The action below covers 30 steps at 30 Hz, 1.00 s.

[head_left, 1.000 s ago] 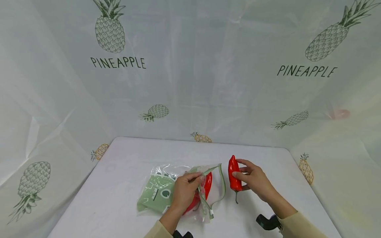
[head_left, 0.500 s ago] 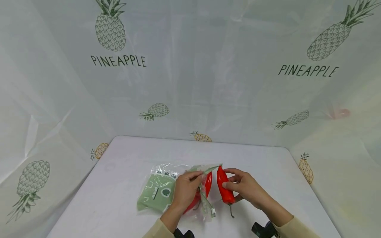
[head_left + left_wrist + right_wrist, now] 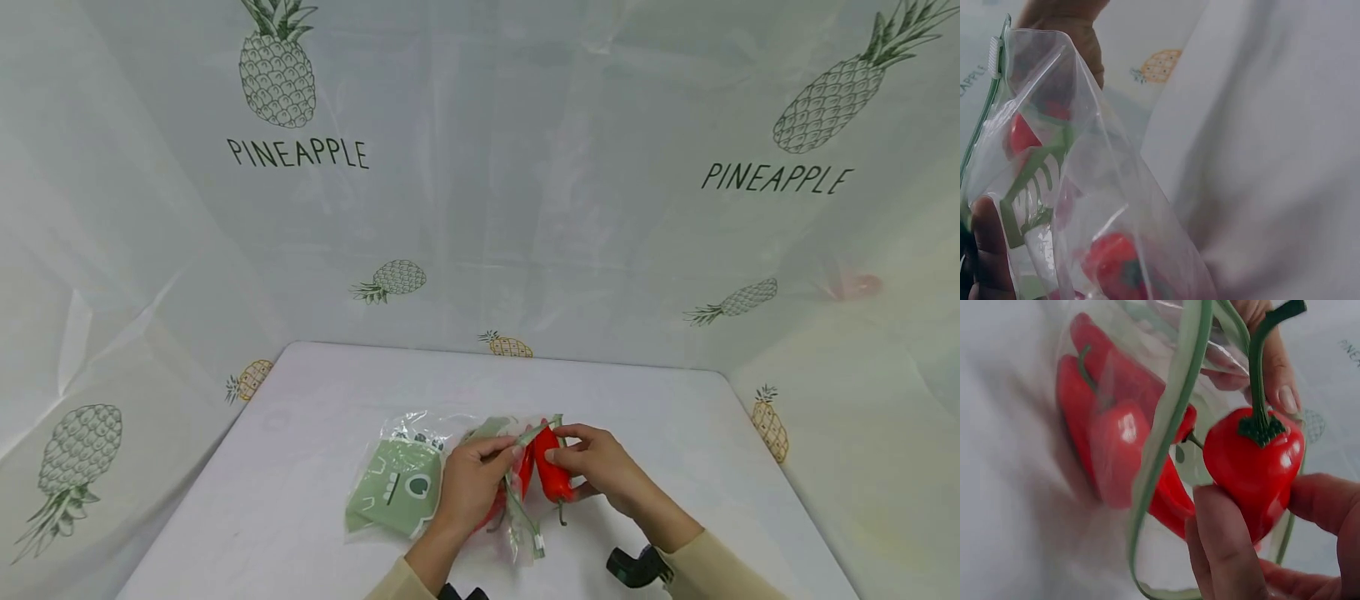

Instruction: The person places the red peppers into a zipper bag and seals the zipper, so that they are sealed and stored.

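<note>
A clear zip bag [image 3: 408, 425] with a green printed cartoon face lies on the table, several red chili peppers [image 3: 1125, 450] inside it. With thumb and fingers, my left hand [image 3: 472, 483] pinches the green zip edge of the bag's mouth. My right hand [image 3: 600, 462] grips another red chili pepper [image 3: 1254, 469] by its body, green stem toward me. In the right wrist view this pepper is at the bag's open mouth, framed by the green zip strip [image 3: 1169, 425]. Its far tip is hidden. The left wrist view looks through the bag's clear side [image 3: 1129, 187].
A white table [image 3: 315, 400] carries the bag. Behind it and at both sides hangs a pale curtain [image 3: 510, 208] printed with pineapples. Dark wrist devices [image 3: 637, 567] sit below each hand.
My right hand has brought its chili pepper leftward, from beside the bag to the bag's mouth. The left hand has stayed nearly still on the zip edge.
</note>
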{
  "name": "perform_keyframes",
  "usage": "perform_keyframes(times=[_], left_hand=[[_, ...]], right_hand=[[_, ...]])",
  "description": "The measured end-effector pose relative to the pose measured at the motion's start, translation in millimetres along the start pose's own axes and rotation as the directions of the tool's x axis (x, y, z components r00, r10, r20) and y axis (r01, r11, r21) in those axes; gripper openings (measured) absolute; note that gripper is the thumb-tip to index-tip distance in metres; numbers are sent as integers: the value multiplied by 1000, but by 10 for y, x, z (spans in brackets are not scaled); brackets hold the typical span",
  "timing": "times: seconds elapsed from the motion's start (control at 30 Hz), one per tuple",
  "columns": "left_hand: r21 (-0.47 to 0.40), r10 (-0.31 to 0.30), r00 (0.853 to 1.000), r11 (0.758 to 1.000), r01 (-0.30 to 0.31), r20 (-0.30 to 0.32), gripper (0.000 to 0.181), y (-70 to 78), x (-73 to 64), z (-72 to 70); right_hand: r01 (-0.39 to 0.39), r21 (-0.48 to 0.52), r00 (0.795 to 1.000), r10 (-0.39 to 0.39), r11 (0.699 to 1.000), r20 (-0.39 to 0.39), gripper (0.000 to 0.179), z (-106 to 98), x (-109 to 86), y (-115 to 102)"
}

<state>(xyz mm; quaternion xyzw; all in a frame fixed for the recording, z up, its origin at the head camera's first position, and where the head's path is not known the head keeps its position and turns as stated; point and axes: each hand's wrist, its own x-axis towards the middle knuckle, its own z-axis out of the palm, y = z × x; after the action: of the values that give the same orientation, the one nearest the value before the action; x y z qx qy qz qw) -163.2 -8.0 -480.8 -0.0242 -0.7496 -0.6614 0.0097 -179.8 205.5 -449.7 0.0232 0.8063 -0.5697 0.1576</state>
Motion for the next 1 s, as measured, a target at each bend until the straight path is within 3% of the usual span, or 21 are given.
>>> perform_keyframes(times=[0.27, 0.43, 0.87, 1.0], left_hand=[[-86, -2, 999, 996, 6, 41, 17, -9, -50, 10], [-128, 3, 999, 992, 3, 50, 19, 9, -55, 10], [-115, 57, 998, 992, -58, -10, 17, 63, -40, 43], [-141, 66, 997, 988, -69, -24, 19, 87, -23, 34]], right_hand=[[55, 77, 988, -43, 996, -147, 60, 301, 85, 49], [92, 28, 976, -84, 995, -203, 64, 445, 85, 94], [131, -24, 976, -133, 991, -174, 59, 637, 26, 125], [132, -25, 984, -134, 991, -116, 61, 634, -7, 108]])
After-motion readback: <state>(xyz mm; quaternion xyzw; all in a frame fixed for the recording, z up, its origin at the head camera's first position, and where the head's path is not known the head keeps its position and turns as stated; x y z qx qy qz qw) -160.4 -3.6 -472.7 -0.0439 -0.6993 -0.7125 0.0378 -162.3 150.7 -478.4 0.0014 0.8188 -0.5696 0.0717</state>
